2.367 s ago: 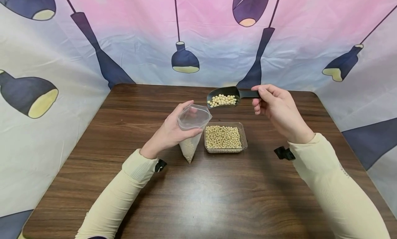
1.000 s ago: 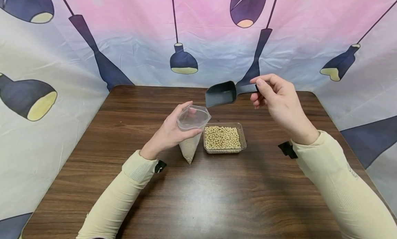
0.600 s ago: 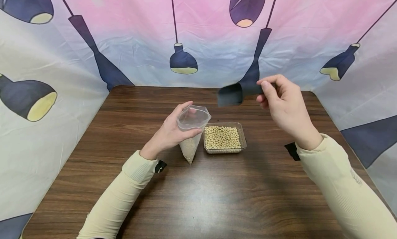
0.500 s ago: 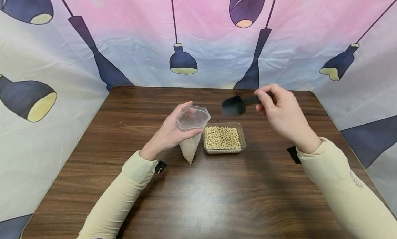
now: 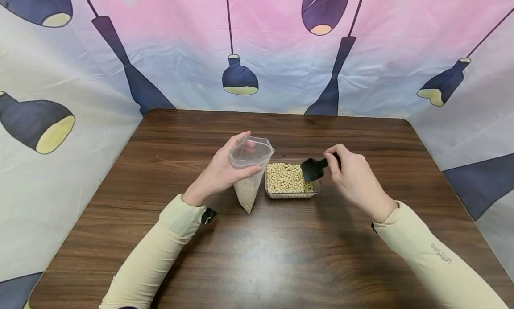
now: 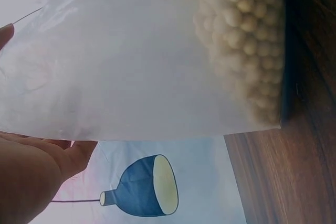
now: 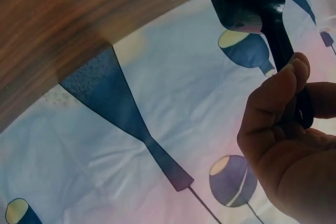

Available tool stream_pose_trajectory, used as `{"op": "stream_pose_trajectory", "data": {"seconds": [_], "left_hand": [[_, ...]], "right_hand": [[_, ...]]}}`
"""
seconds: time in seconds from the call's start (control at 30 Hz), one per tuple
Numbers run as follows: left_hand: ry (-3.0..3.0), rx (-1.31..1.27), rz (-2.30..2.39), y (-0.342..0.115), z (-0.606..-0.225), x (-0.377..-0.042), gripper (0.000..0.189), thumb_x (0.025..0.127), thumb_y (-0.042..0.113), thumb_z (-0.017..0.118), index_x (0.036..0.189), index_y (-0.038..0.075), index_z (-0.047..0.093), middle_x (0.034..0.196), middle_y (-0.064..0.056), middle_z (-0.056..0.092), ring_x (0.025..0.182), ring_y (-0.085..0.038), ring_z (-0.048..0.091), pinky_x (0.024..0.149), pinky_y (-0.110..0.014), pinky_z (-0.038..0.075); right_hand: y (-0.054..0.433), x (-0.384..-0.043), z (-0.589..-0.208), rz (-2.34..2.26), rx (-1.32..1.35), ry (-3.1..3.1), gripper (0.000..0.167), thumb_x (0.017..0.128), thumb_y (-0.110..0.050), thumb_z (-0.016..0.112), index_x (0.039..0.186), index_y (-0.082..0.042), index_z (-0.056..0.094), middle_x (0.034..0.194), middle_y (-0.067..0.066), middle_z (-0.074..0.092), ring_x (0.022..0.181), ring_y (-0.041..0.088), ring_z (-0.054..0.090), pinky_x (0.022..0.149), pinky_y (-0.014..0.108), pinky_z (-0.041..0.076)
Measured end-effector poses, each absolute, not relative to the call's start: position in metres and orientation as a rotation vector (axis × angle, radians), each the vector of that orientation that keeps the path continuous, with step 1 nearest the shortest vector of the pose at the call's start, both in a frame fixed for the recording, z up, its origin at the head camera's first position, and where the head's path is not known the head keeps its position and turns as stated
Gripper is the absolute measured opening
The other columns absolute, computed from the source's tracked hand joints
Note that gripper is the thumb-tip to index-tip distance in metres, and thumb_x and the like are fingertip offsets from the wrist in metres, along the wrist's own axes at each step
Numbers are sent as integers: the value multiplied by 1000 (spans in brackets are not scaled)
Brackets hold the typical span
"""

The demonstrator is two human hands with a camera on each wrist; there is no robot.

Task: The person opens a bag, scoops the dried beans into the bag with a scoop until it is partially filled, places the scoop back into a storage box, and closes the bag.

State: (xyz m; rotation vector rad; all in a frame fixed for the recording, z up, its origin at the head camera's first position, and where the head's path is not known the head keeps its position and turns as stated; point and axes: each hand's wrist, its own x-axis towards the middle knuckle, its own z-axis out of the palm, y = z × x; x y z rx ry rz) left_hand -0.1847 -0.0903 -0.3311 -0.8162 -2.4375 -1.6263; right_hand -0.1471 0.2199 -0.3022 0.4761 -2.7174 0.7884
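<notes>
Head view: brown wood-grain table [image 5: 257, 260]; cream right sleeve [image 5: 425, 251], dark lettering [image 5: 441, 253], not clearly legible; left hand [image 5: 217, 170] curled round the mouth of a translucent plastic bag [image 5: 248, 188], corner-down, partly filled, beside a clear rectangular tub [image 5: 291, 195]; right hand [image 5: 355, 177] pinching a black scoop [image 5: 312, 170], tilted into the tub; round, pale beans [image 5: 283, 177].

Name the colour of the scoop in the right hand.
Black; the scoop shows best in the head view, against the pale beans.
</notes>
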Motion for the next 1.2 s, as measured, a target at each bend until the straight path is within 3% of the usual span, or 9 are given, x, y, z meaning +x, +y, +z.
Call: {"op": "stream_pose_trajectory", "data": {"seconds": [0.27,0.5,0.7,0.83,0.97,1.1,1.2], "left_hand": [[-2463,-794,-1620,-91,-332,-184,78,81,21,81,146,16,38,126,-1,58,116,-14,54,93,-40,46],[-2444,-794,-1640,-91,-333,-184,78,81,22,81,146,17,39,126,-2,58,117,-15,54,95,-41,44],[-2443,-778,-1664,-91,-335,-183,78,81,21,81,146,18,38,126,-1,58,116,-16,54,95,-41,44],[-2437,-770,-1684,-90,-334,-182,79,81,14,80,147,15,36,128,-7,57,117,-21,53,96,-43,44],[-2398,-792,-1705,-88,-324,-175,77,81,2,78,145,5,36,127,-19,55,117,-32,53,96,-48,43],[-2360,-808,-1728,-88,-317,-170,74,80,-4,76,143,-2,36,125,-25,55,116,-38,53,96,-49,43],[-2358,-804,-1737,-90,-325,-176,77,80,-3,77,144,1,36,126,-23,55,117,-36,53,95,-48,43]], "right_hand": [[222,-153,-315,815,440,-2774,24,105,-18,43,107,0,60,63,6,51,46,16,41,46,32,36],[230,-163,-330,1084,345,-2850,29,105,-26,43,107,-3,61,75,8,60,55,20,47,50,31,38],[235,-170,-346,1406,207,-2879,30,106,-24,41,113,1,57,80,13,61,68,26,58,59,33,50],[233,-173,-358,1632,134,-2829,29,106,-17,41,116,6,54,79,13,60,69,21,59,64,33,54],[229,-174,-370,1794,101,-2769,29,105,-16,43,118,8,53,77,11,58,64,13,56,62,30,54],[231,-173,-374,1889,53,-2745,35,105,-22,44,121,9,49,76,8,57,63,12,55,61,28,53],[237,-172,-372,1908,12,-2777,40,105,-29,43,118,9,48,76,7,56,63,12,53,61,27,51]]}}
